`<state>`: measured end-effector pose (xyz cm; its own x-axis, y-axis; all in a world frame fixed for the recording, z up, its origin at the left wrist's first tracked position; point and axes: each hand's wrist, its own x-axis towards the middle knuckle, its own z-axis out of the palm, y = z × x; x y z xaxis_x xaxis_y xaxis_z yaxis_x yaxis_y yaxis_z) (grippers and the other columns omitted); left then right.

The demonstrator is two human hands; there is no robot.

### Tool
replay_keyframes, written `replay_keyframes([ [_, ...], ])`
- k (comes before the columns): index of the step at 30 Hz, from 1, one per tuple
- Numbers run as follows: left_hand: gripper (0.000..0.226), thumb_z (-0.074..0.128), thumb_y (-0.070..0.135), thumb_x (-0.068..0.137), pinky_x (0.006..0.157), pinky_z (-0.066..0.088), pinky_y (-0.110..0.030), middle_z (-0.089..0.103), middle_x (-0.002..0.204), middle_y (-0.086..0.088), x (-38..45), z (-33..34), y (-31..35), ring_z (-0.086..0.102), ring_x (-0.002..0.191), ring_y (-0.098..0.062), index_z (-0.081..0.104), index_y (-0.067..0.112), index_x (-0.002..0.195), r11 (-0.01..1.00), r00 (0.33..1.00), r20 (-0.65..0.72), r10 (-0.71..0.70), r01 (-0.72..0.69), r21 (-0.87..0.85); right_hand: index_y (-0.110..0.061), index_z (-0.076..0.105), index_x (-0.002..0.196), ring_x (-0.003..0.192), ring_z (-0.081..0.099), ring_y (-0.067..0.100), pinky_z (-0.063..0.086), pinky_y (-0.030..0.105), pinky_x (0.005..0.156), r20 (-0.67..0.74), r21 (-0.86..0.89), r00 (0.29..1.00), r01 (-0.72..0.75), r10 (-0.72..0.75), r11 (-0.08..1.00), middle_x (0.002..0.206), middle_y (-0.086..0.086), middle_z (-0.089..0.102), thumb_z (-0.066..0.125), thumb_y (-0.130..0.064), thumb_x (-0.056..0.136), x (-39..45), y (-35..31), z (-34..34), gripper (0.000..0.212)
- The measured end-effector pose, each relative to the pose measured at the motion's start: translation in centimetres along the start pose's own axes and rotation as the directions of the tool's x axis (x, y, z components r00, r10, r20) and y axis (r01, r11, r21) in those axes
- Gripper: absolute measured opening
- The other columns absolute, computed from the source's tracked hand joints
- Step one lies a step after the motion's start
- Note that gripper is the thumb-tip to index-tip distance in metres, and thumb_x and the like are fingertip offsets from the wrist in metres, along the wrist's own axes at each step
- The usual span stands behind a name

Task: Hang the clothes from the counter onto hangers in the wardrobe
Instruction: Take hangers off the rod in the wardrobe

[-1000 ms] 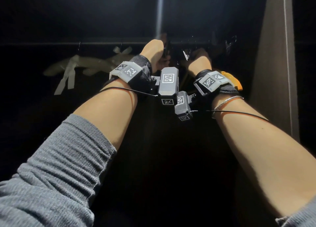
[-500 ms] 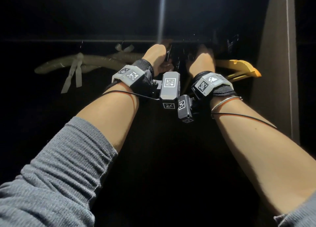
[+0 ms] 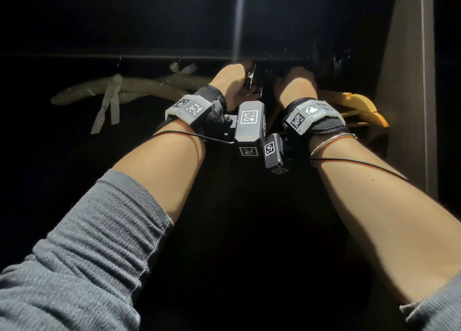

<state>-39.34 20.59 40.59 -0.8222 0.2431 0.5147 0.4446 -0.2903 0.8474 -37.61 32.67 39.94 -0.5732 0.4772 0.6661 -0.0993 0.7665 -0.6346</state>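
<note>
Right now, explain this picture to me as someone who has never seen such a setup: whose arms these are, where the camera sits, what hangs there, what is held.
There is one picture, taken by a camera on the person's head, looking forward into a dark wardrobe. The two bare arms are that person's own. The grey boxes with black-and-white square patterns are tracking markers strapped to the wrists. A rail runs across the wardrobe. From it hang padded beige hangers with ribbon bows on the left and a yellow wooden hanger on the right. The left hand grips something dark with a shiny clip, probably a hanger. The right hand reaches in beside it with curled fingers; what it holds is lost in the dark.
</note>
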Motion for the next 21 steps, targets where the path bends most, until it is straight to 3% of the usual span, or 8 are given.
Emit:
replay_keyframes([
  [4, 0.024, 0.042, 0.024, 0.100, 0.046, 0.054, -0.024, 0.050, 0.073, -0.004, -1.3, 0.2, -1.0, 0.050, 0.062, -0.016, 0.051, 0.013, 0.081, 0.998, 1.000, 0.007, -0.021, 0.020, 0.058, -0.002, 0.046, 0.130, 0.119, 0.054, 0.031, 0.046, 0.034, 0.090, 0.083, -0.046, 0.996, 0.031, -0.027, 0.998, 0.132, 0.015, 0.053, 0.066, -0.024, 0.087, -1.5, 0.8, 0.0, 0.052],
  [8, 0.024, 0.042, 0.028, 0.100, 0.051, 0.056, -0.027, 0.050, 0.076, -0.003, -2.5, 0.2, -2.3, 0.049, 0.066, -0.016, 0.053, 0.012, 0.085, 0.997, 0.999, -0.027, -0.046, 0.047, 0.061, 0.000, 0.059, 0.115, 0.112, 0.059, 0.031, 0.048, 0.033, 0.087, 0.109, -0.144, 0.992, 0.080, -0.065, 0.986, 0.121, 0.016, 0.061, 0.061, -0.009, 0.089, -3.1, 2.2, 0.1, 0.028],
  [11, 0.024, 0.045, 0.032, 0.100, 0.050, 0.056, -0.027, 0.050, 0.085, -0.004, -3.7, 0.1, -2.8, 0.051, 0.070, -0.017, 0.052, 0.009, 0.102, 0.996, 0.996, -0.071, -0.056, 0.060, 0.061, -0.003, 0.060, 0.115, 0.107, 0.062, 0.031, 0.046, 0.032, 0.078, 0.105, -0.115, 0.992, 0.085, -0.073, 0.990, 0.116, 0.015, 0.064, 0.060, -0.014, 0.088, -4.5, 3.3, -0.1, 0.029],
  [15, 0.026, 0.041, 0.030, 0.101, 0.059, 0.053, -0.029, 0.053, 0.077, -0.003, -5.9, 0.2, -3.3, 0.051, 0.067, -0.016, 0.052, 0.012, 0.085, 0.996, 0.993, -0.097, -0.065, 0.071, 0.060, -0.006, 0.049, 0.126, 0.111, 0.059, 0.032, 0.048, 0.036, 0.085, 0.128, -0.066, 0.986, 0.114, -0.105, 0.991, 0.122, 0.014, 0.061, 0.058, -0.025, 0.090, -6.8, 4.1, 0.0, 0.042],
  [18, 0.027, 0.040, 0.028, 0.101, 0.064, 0.051, -0.028, 0.055, 0.077, -0.004, -7.5, 0.1, -4.3, 0.052, 0.068, -0.017, 0.053, 0.013, 0.082, 0.993, 0.989, -0.115, -0.094, 0.101, 0.062, -0.016, 0.042, 0.131, 0.111, 0.058, 0.033, 0.048, 0.041, 0.084, 0.125, -0.113, 0.982, 0.156, -0.141, 0.981, 0.123, 0.010, 0.059, 0.057, -0.037, 0.090, -8.4, 4.2, -0.3, 0.048],
  [21, 0.027, 0.042, 0.029, 0.101, 0.060, 0.051, -0.025, 0.056, 0.078, -0.004, -9.5, 0.1, -5.2, 0.053, 0.067, -0.016, 0.054, 0.013, 0.082, 0.994, 0.985, -0.148, -0.091, 0.099, 0.051, -0.018, 0.046, 0.131, 0.111, 0.058, 0.034, 0.049, 0.040, 0.084, 0.168, -0.129, 0.969, 0.204, -0.181, 0.971, 0.122, 0.011, 0.060, 0.059, -0.029, 0.090, -9.8, 4.4, -0.9, 0.045],
])
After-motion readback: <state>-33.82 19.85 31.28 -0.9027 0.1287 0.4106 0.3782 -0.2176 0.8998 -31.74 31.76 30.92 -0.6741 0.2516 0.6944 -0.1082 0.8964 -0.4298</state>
